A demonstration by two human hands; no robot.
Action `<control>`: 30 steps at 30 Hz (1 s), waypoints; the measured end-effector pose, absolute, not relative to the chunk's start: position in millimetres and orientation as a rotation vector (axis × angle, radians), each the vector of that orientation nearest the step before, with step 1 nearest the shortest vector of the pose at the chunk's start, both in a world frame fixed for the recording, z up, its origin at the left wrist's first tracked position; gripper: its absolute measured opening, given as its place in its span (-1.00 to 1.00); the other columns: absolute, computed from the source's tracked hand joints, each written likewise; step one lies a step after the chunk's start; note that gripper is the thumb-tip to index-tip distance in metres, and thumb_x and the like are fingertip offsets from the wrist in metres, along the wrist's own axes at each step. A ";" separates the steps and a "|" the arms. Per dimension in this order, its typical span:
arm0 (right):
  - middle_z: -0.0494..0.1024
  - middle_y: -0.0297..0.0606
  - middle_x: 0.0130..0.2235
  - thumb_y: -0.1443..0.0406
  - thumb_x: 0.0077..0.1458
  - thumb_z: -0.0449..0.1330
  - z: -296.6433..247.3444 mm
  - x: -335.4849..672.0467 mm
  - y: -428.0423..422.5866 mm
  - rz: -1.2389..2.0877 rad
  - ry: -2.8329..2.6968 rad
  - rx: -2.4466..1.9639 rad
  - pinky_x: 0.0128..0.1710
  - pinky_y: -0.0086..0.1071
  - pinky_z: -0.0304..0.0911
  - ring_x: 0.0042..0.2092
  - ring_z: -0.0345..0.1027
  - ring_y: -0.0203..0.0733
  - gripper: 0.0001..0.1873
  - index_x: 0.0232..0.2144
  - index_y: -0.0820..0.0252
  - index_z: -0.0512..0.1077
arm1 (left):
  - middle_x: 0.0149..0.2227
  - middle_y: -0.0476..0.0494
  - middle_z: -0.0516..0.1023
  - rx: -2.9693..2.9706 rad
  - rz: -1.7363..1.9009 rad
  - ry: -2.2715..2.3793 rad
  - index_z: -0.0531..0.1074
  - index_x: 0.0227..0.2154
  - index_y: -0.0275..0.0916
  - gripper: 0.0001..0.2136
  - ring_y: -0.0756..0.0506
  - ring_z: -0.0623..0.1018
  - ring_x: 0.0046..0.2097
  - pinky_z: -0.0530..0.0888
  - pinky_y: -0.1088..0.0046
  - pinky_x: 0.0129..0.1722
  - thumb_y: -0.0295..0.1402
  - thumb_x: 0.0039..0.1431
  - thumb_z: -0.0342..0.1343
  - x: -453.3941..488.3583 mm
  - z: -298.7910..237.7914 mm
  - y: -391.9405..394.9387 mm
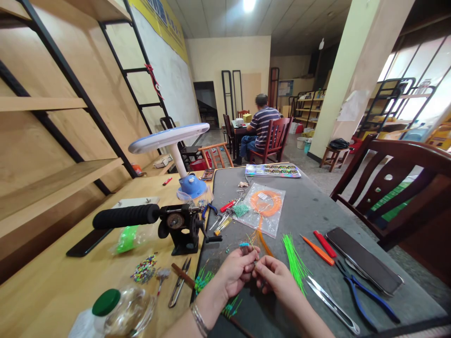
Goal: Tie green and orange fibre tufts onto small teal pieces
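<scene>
My left hand and my right hand meet over the dark mat, fingertips pinched together. Small turquoise pieces show at the curled fingers of my left hand, and a thin yellowish strand sticks up there. What lies between the right fingertips is too small to make out. Orange strands trail from a clear bag with an orange coil just beyond. Right of my hands lies a bundle of bright green strands. Beneath my left forearm, a brown stick carries green and turquoise pieces.
Tweezers, blue-handled pliers, an orange tool and a phone lie at right. A black hand-cranked device, thread snips, loose beads and a green-lidded jar are left. A person sits farther back.
</scene>
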State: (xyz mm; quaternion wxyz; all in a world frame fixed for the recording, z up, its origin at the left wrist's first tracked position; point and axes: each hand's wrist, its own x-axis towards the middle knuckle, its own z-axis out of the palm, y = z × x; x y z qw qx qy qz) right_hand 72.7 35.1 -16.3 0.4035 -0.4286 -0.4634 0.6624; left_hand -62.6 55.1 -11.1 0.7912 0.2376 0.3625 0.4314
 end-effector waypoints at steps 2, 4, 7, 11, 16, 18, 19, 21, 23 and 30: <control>0.45 -0.34 -0.53 -0.13 -0.25 0.30 -16.4 72.8 34.5 1.670 -1.172 -1.083 -0.64 -0.55 0.08 -0.58 0.23 -0.41 -0.46 -0.57 0.22 0.32 | -0.65 0.18 0.22 0.505 0.923 0.779 0.44 -0.36 -0.35 -0.62 0.22 0.12 -0.68 -0.06 0.70 -0.71 -0.32 -0.27 0.43 -62.7 -10.3 54.9; 0.44 -0.35 -0.53 -0.14 -0.26 0.30 -16.7 72.7 34.1 1.670 -1.167 -1.085 -0.65 -0.55 0.08 -0.58 0.23 -0.41 -0.45 -0.57 0.22 0.32 | -0.65 0.17 0.23 0.501 0.920 0.781 0.45 -0.36 -0.35 -0.61 0.21 0.12 -0.68 -0.06 0.70 -0.71 -0.32 -0.27 0.43 -62.6 -9.7 54.8; 0.45 -0.34 -0.52 -0.13 -0.26 0.30 -16.9 72.8 34.3 1.671 -1.167 -1.090 -0.65 -0.55 0.08 -0.57 0.25 -0.40 -0.45 -0.57 0.22 0.31 | -0.64 0.15 0.25 0.494 0.928 0.780 0.45 -0.37 -0.35 -0.63 0.21 0.13 -0.67 -0.02 0.70 -0.71 -0.33 -0.28 0.43 -62.8 -9.8 54.7; 0.46 -0.35 -0.52 -0.15 -0.27 0.30 -16.0 73.0 34.9 1.674 -1.171 -1.101 -0.64 -0.55 0.09 -0.57 0.24 -0.41 -0.44 -0.56 0.22 0.32 | -0.63 0.16 0.24 0.489 0.930 0.760 0.45 -0.36 -0.35 -0.63 0.22 0.12 -0.67 -0.04 0.70 -0.70 -0.34 -0.26 0.43 -63.4 -11.5 55.5; 0.45 -0.36 -0.52 -0.15 -0.28 0.30 -14.4 73.2 34.4 1.690 -1.156 -1.109 -0.63 -0.56 0.09 -0.57 0.25 -0.42 -0.43 -0.56 0.23 0.31 | -0.68 0.19 0.21 0.495 0.898 0.767 0.43 -0.36 -0.34 -0.60 0.21 0.12 -0.69 -0.12 0.70 -0.71 -0.30 -0.27 0.43 -63.5 -11.9 55.4; 0.45 -0.36 -0.52 -0.15 -0.28 0.31 -14.2 73.2 34.1 1.693 -1.151 -1.105 -0.64 -0.56 0.09 -0.57 0.25 -0.43 -0.43 -0.56 0.23 0.31 | -0.71 0.19 0.19 0.496 0.891 0.769 0.42 -0.37 -0.34 -0.61 0.19 0.13 -0.69 -0.13 0.70 -0.72 -0.29 -0.27 0.43 -63.3 -10.6 54.6; 0.45 -0.37 -0.52 -0.14 -0.27 0.31 -14.2 73.2 34.0 1.692 -1.148 -1.103 -0.64 -0.57 0.08 -0.57 0.24 -0.43 -0.44 -0.56 0.23 0.31 | -0.72 0.19 0.19 0.495 0.891 0.769 0.42 -0.37 -0.34 -0.61 0.19 0.13 -0.70 -0.13 0.70 -0.72 -0.30 -0.26 0.42 -63.1 -9.7 54.2; 0.45 -0.36 -0.52 -0.13 -0.26 0.31 -14.3 73.2 33.9 1.691 -1.145 -1.100 -0.64 -0.57 0.09 -0.57 0.24 -0.43 -0.45 -0.55 0.23 0.32 | -0.71 0.18 0.21 0.492 0.897 0.775 0.43 -0.38 -0.34 -0.64 0.19 0.14 -0.70 -0.11 0.70 -0.72 -0.32 -0.24 0.42 -62.7 -7.4 53.5; 0.46 -0.36 -0.52 -0.12 -0.25 0.31 -14.5 73.2 34.0 1.693 -1.142 -1.097 -0.63 -0.57 0.09 -0.57 0.24 -0.43 -0.46 -0.55 0.23 0.32 | -0.69 0.17 0.23 0.488 0.907 0.788 0.43 -0.38 -0.35 -0.66 0.20 0.14 -0.70 -0.10 0.70 -0.73 -0.35 -0.23 0.41 -62.2 -5.1 53.1; 0.46 -0.36 -0.52 -0.11 -0.27 0.33 -14.9 73.4 34.2 1.703 -1.107 -1.108 -0.64 -0.57 0.08 -0.57 0.25 -0.43 -0.46 -0.55 0.23 0.33 | -0.69 0.18 0.22 0.505 0.913 0.801 0.43 -0.37 -0.34 -0.60 0.20 0.12 -0.69 -0.11 0.70 -0.73 -0.32 -0.30 0.44 -61.6 -4.2 53.4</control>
